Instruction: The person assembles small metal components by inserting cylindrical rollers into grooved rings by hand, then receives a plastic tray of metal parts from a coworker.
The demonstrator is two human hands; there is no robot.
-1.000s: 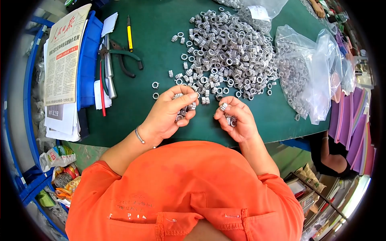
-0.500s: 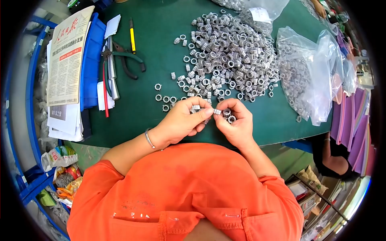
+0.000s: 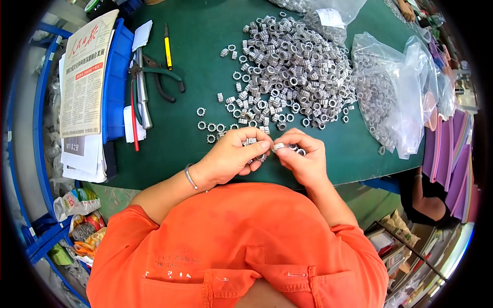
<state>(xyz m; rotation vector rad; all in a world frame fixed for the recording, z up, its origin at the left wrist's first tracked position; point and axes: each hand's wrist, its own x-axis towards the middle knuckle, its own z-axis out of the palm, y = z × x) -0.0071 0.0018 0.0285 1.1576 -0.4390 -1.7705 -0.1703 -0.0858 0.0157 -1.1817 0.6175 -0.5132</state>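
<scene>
So from the head cam, the left hand (image 3: 232, 155) is curled around a little bunch of toothed metal rings (image 3: 250, 141), thumb pressed in toward the index finger, though the fingers hide how many are in there. The right hand (image 3: 309, 160) is right beside it, thumb and fingertip pinching one metal ring (image 3: 279, 146), with a few spare rings (image 3: 299, 150) tucked in its bent fingers. The two hands' fingertips are super close, can't tell if they're actually touching. Just past both hands there's a huge ring pile (image 3: 300, 72) heaped on the green worktop (image 3: 174, 138), and some loose rings (image 3: 211, 127) lie flat just beyond the left hand and a bit to its left. Further out to the right of the right hand is a clear plastic bag (image 3: 411, 115) with loads more rings inside, and a labelled bag (image 3: 331, 18) sits beyond the pile. Way over left of the left hand you've got green-handled pliers (image 3: 167, 73), a yellow-and-black pen (image 3: 168, 49), a thin red stick (image 3: 134, 120), and a newspaper (image 3: 84, 77) leaning on a blue bin (image 3: 115, 82). There's also a silver bracelet (image 3: 190, 177) on the left wrist, and a co-worker's hand (image 3: 407, 10) at the far right corner of the worktop.
</scene>
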